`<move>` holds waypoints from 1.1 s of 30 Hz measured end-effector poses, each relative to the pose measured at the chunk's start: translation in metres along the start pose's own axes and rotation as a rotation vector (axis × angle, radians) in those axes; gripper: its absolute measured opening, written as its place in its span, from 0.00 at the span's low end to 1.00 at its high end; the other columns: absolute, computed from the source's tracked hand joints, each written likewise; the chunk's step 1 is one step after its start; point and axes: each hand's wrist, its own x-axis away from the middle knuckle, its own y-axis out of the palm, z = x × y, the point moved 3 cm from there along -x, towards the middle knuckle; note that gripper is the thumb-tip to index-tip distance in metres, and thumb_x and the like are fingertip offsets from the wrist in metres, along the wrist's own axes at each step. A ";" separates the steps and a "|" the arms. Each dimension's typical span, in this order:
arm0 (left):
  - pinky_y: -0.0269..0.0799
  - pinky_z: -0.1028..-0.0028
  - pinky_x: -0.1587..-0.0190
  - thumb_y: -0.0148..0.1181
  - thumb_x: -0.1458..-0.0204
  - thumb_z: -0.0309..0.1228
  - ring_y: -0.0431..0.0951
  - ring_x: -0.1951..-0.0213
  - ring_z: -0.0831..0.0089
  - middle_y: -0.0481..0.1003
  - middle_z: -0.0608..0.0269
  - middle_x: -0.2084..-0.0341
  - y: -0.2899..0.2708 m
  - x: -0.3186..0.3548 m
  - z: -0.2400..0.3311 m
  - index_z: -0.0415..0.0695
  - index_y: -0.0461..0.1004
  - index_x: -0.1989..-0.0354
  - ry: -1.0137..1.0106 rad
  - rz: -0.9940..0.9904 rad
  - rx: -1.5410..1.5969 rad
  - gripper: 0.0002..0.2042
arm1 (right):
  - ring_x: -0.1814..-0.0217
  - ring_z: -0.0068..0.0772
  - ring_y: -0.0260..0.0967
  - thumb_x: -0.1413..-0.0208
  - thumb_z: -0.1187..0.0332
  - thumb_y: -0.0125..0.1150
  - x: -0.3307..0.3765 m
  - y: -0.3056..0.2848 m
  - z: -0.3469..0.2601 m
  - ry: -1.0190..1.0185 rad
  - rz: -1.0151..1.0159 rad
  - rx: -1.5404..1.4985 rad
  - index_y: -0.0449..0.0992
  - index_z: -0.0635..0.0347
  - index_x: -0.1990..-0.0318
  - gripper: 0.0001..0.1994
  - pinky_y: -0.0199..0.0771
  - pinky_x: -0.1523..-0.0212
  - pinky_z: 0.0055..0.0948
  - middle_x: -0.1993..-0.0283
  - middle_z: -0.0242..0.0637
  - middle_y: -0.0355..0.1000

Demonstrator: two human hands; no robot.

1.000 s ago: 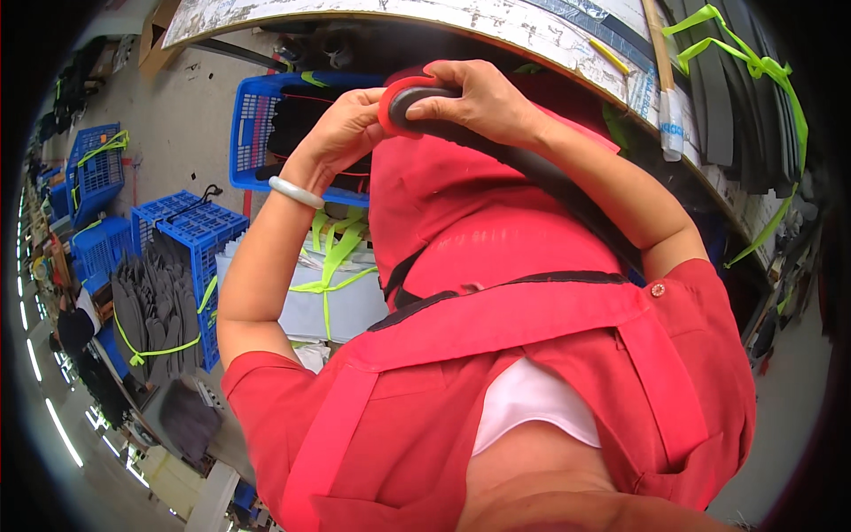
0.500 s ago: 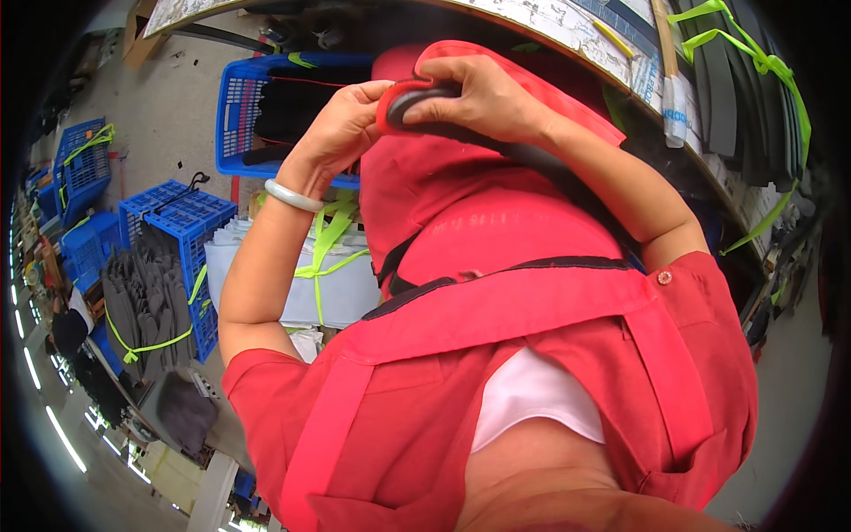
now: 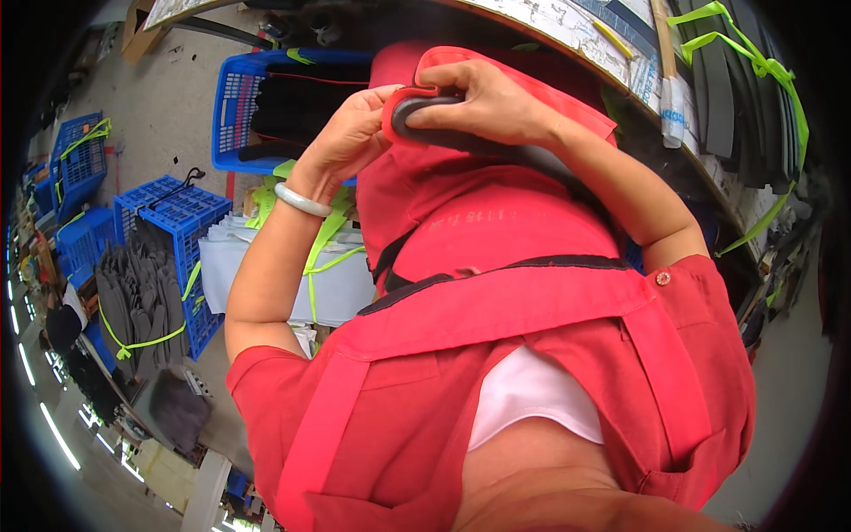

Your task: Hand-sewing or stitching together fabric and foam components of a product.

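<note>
Closest to us is our own red shirt [image 3: 496, 390] w/ a white layer showing at the open front, filling the lower half of the view. Both our forearms rise from it toward the top.

Our left hand [image 3: 350, 137], pale bangle [image 3: 301, 200] on the wrist, has its fingers curled shut on the red edge of a dark grey insole-shaped piece [image 3: 461, 133], pinching it at the rounded end. Our right hand [image 3: 487, 102] lies over the top of the same piece, fingers closed & pressing down along it, thumb underneath as far as we can tell. So the piece sits between both hands, held up in front of our chest, above a red apron-like cloth [image 3: 479, 222] w/ a black strap across it; its far end is hidden behind our right wrist.

Further out on the left: a white bundle tied w/ lime-green strap [image 3: 292, 266], a blue crate [image 3: 182, 222] w/ a strapped stack of grey pieces [image 3: 133, 301] beside it, more blue crates beyond. Behind our hands a larger blue basket [image 3: 235, 106] holds black pieces. Far right, a bench edge [image 3: 638, 71] w/ upright grey sheets bound in green strap [image 3: 736, 80].
</note>
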 end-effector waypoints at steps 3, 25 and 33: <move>0.71 0.82 0.59 0.53 0.42 0.23 0.75 0.64 0.81 0.76 0.65 0.65 -0.002 -0.004 -0.002 0.35 0.74 0.58 0.194 0.125 -0.217 0.07 | 0.71 0.36 0.71 0.54 0.61 0.61 -0.006 0.010 0.002 0.116 0.095 0.036 0.76 0.68 0.62 0.18 0.71 0.64 0.32 0.74 0.48 0.71; 0.75 0.77 0.58 0.58 0.43 0.29 0.77 0.63 0.75 0.77 0.61 0.62 -0.035 -0.046 -0.006 0.35 0.74 0.55 0.135 0.126 -0.166 0.12 | 0.68 0.12 0.63 0.45 0.66 0.62 -0.008 -0.025 0.043 0.070 0.092 0.076 0.75 0.64 0.59 0.11 0.66 0.67 0.18 0.72 0.25 0.69; 0.74 0.80 0.60 0.61 0.45 0.27 0.76 0.69 0.79 0.77 0.64 0.68 -0.027 -0.039 -0.004 0.36 0.76 0.58 0.229 0.147 -0.272 0.09 | 0.65 0.22 0.68 0.47 0.66 0.64 -0.007 -0.014 0.054 0.096 0.087 -0.026 0.75 0.66 0.57 0.14 0.70 0.59 0.24 0.67 0.40 0.74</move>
